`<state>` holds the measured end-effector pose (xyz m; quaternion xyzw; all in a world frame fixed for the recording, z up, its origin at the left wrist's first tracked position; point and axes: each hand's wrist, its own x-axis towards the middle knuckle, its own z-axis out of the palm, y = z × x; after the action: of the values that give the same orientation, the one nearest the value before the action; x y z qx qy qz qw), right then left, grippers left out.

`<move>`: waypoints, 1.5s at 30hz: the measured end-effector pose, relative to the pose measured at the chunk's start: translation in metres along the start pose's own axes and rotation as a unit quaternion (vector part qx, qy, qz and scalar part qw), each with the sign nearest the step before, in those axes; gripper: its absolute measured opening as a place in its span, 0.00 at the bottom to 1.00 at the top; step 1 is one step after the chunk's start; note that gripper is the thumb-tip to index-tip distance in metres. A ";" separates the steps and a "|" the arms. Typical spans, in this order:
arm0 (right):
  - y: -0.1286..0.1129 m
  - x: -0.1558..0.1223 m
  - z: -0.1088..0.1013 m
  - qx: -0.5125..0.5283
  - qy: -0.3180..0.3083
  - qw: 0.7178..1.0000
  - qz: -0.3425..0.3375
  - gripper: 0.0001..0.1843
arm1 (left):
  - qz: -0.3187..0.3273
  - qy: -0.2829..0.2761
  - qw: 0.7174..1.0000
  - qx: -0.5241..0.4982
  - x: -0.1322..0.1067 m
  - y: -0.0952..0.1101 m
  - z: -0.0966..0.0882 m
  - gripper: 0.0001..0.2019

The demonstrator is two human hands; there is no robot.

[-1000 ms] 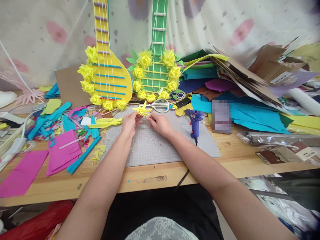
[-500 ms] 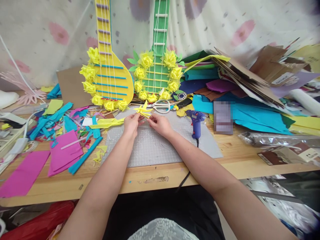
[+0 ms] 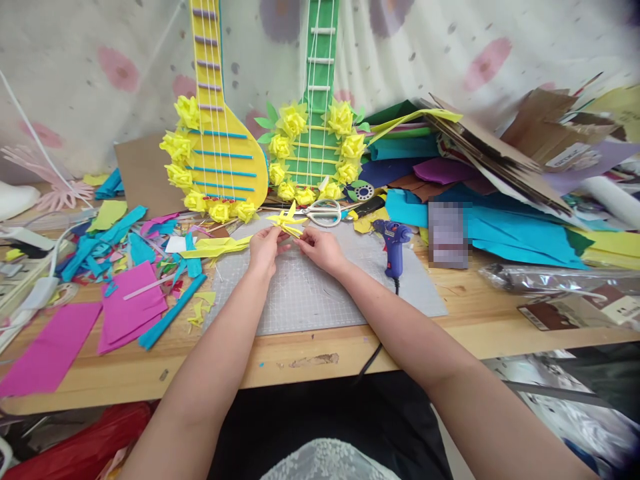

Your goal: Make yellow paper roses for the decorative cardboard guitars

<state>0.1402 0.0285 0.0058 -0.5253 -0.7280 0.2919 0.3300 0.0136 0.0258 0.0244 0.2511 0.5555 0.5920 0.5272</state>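
Both my hands meet over the grey cutting mat [image 3: 320, 300] and pinch one small yellow paper piece [image 3: 288, 221] with pointed petals. My left hand [image 3: 263, 249] grips its left end with closed fingers. My right hand [image 3: 321, 247] pinches its right end. A longer yellow paper strip [image 3: 215, 246] lies on the mat's left edge, just left of my left hand. White-handled scissors [image 3: 324, 212] rest right behind the paper piece. A blue glue gun [image 3: 394, 246] stands on the mat to the right of my right hand.
A yellow paper guitar [image 3: 220, 153] and a green paper guitar [image 3: 313, 133], both ringed with yellow paper flowers, lean against the curtain behind. Pink and blue paper scraps [image 3: 130, 293] cover the wooden table's left. Stacked coloured sheets and cardboard [image 3: 490, 173] fill the right.
Hardly anything has moved: both hands stay pinched on the yellow paper piece and shift only slightly; the view has tilted a little.
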 end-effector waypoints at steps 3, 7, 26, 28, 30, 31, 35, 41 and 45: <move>0.000 0.001 0.002 -0.002 0.005 1.000 0.000 0.08 | 0.004 0.012 1.000 -0.001 0.001 0.000 0.000 0.04; 0.000 0.001 0.003 -0.036 0.021 0.999 -0.008 0.06 | 0.011 0.024 1.000 -0.005 0.004 0.000 -0.002 0.04; 0.015 0.002 -0.008 0.105 0.081 0.987 -0.087 0.08 | 0.035 -0.047 0.988 0.143 0.013 -0.003 -0.010 0.05; 0.019 0.005 -0.005 0.127 0.070 0.988 -0.062 0.07 | 0.030 -0.057 0.988 0.140 0.011 -0.003 -0.009 0.06; 0.023 0.007 -0.003 0.152 0.076 0.985 -0.035 0.08 | 0.024 -0.067 0.991 0.115 0.010 -0.003 -0.009 0.08; 0.024 0.008 -0.002 0.171 0.089 0.981 -0.023 0.09 | 0.020 -0.071 0.993 0.096 0.010 -0.002 -0.009 0.08; 0.026 0.011 -0.002 0.262 0.147 0.953 0.024 0.13 | -0.002 -0.082 0.996 0.042 0.007 -0.002 -0.007 0.08; 0.024 0.011 -0.007 0.256 0.168 0.951 0.049 0.15 | 0.066 -0.125 0.983 0.115 0.002 -0.015 -0.002 0.10; 0.024 0.010 -0.007 0.201 0.160 0.966 0.038 0.13 | 0.208 -0.106 0.948 0.219 0.006 -0.025 -0.004 0.10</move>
<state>0.1569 0.0450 -0.0065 -0.5150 -0.5718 0.3568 0.5296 0.0167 0.0253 -0.0011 0.5314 0.5475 0.5224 0.3806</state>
